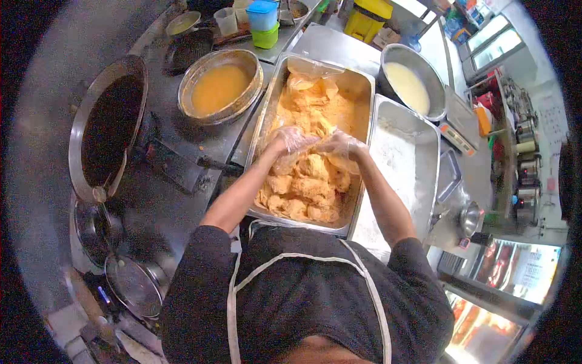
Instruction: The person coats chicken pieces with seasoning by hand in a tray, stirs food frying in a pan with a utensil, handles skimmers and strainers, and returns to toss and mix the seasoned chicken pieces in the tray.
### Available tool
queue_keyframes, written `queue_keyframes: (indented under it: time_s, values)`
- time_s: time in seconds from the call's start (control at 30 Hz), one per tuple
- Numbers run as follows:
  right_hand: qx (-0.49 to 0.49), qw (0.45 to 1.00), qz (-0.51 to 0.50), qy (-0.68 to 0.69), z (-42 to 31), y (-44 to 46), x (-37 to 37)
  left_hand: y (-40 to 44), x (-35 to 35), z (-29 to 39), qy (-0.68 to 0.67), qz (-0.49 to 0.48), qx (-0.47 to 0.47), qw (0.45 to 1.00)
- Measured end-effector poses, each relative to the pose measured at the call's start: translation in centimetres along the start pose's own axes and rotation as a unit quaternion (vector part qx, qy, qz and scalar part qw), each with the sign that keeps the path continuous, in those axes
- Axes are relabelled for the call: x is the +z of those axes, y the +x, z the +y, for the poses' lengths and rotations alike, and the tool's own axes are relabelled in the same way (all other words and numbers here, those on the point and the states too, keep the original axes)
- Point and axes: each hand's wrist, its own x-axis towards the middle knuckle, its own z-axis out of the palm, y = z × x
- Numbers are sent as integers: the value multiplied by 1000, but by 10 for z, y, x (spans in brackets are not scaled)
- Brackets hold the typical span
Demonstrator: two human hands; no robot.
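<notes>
Both my hands wear clear plastic gloves and are over a deep metal tray (262, 130) of orange-yellow breading. My left hand (292, 141) is at the tray's middle left, fingers bent inward. My right hand (341, 144) comes from the right, close to it. Between them is a coated piece (319, 126); the fingertips touch it, but the exact hold is hard to make out. Several coated pieces (312, 188) lie together in the near half of the tray. At the far end, a clear plastic bag (321, 71) lies over the breading.
A tray of white flour (394, 164) adjoins on the right, with a bowl of pale liquid (407, 85) behind. On the left are a bowl of orange liquid (219, 90) and a wok of dark oil (114, 127). A scale (458, 139) stands farther right.
</notes>
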Motion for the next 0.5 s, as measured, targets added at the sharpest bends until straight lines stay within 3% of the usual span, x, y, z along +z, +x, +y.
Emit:
queue_keyframes:
  time_s: [0.03, 0.1, 0.13, 0.17, 0.2, 0.23, 0.27, 0.3, 0.33, 0.37, 0.43, 0.5]
  values:
    - [-2, 1000, -2, -10, -11, -15, 0, -7, -1, 3, 107, 34, 17, 994]
    - [-15, 990, 108, 87, -21, -32, 0, -52, -38, 39, 12, 94, 26, 995]
    - [-18, 979, 158, 126, -24, -38, 1, -44, -39, 29, 67, 0, -54, 996]
    - [-23, 982, 151, 113, -25, -42, -2, -48, -37, 21, 57, 12, -58, 997]
    - [-11, 968, 162, 193, -26, -46, -5, -52, -34, 11, -5, 136, 21, 990]
    - [4, 947, 172, 273, -28, -48, -7, -46, -27, -7, -119, 129, 18, 984]
    - [16, 947, 226, 229, -35, -45, -11, -39, -19, -27, -232, 124, 15, 965]
    - [32, 942, 279, 184, -41, -43, -14, -29, -2, -43, -237, 132, 11, 962]
    - [10, 939, 338, 64, -30, -37, -17, -22, 13, -56, -304, 211, 79, 926]
    - [-14, 919, 390, -57, -17, -31, -20, -22, 15, -57, -321, 223, 89, 916]
    - [-23, 922, 376, -87, 33, 11, -31, -21, 20, -58, -353, 247, 111, 895]
    - [-108, 907, 391, -112, 10, 27, -52, -35, 9, -25, -223, 254, 18, 941]
